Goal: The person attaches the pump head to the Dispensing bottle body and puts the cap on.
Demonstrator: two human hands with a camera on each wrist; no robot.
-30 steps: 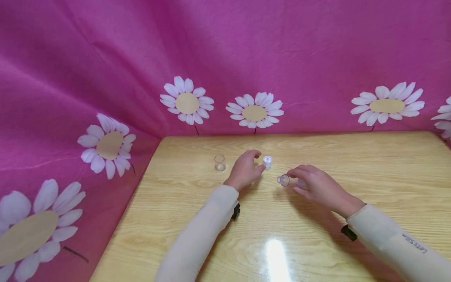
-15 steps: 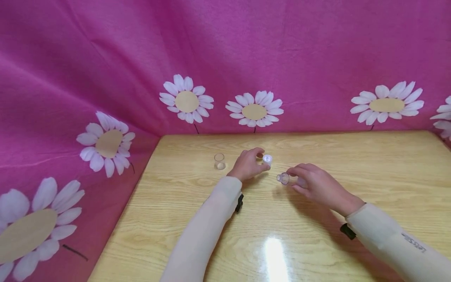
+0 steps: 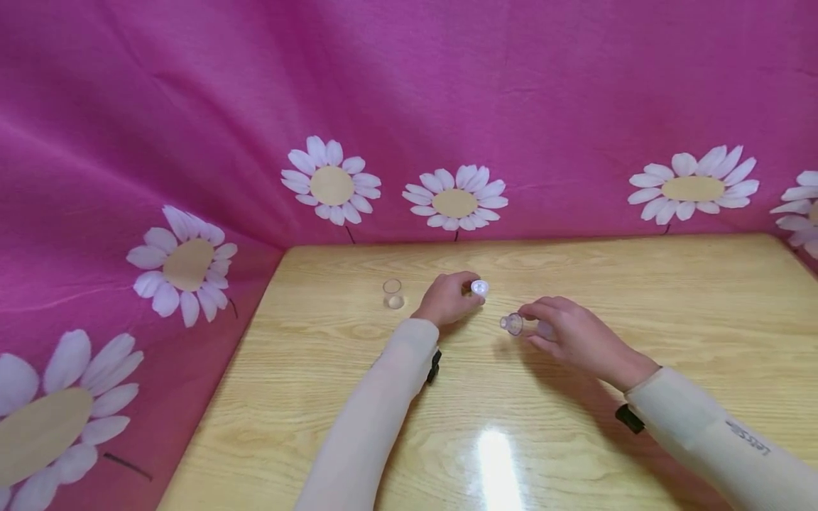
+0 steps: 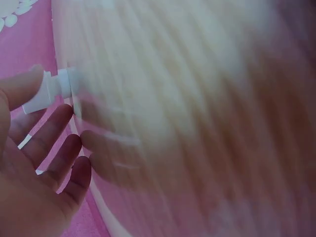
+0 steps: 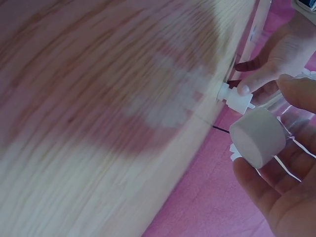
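Note:
My left hand pinches a small white stepped piece, wide at the top and narrower below. In the left wrist view this white piece sits between thumb and index finger, its narrow end at the tabletop. To the right, my right hand holds a clear piece by thumb and fingers, its narrow neck pointing left. The right wrist view shows a pale grey-white cylindrical end on the clear piece; the palm hides part of it. The two hands are a short way apart.
A small clear cup stands on the wooden table, left of my left hand. Pink cloth with large daisies hangs behind the table and along its left side. A bright light reflection lies near the front.
My left hand has moved slightly right and closed its thumb and finger on the white stepped piece, which stood untouched before. The right hand with the clear piece has hardly moved.

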